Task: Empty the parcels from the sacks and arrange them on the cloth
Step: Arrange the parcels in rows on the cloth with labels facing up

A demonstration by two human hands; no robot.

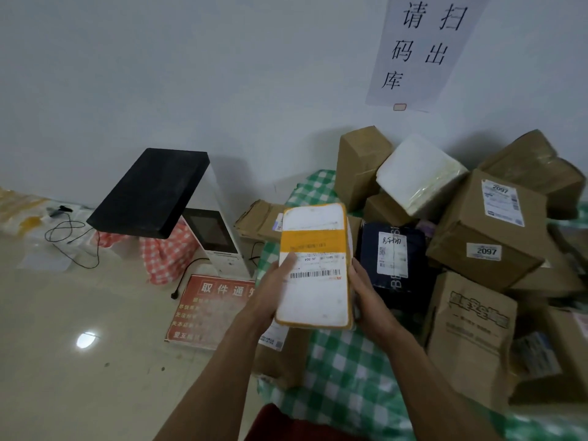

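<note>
I grip a white-and-yellow parcel (315, 265) upright above the green checked cloth (343, 361), left hand (270, 294) and right hand (366, 291) clamping its sides; best to lay it flat on bare cloth beside the piled boxes (483, 230).

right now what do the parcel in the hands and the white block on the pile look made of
Held parcel: looks like a white padded plastic mailer, matte, with yellow edging and a printed barcode label. White block: probably foam under clear tape; its surface is dull and soft-cornered, with glossy yellowish strips.
</note>
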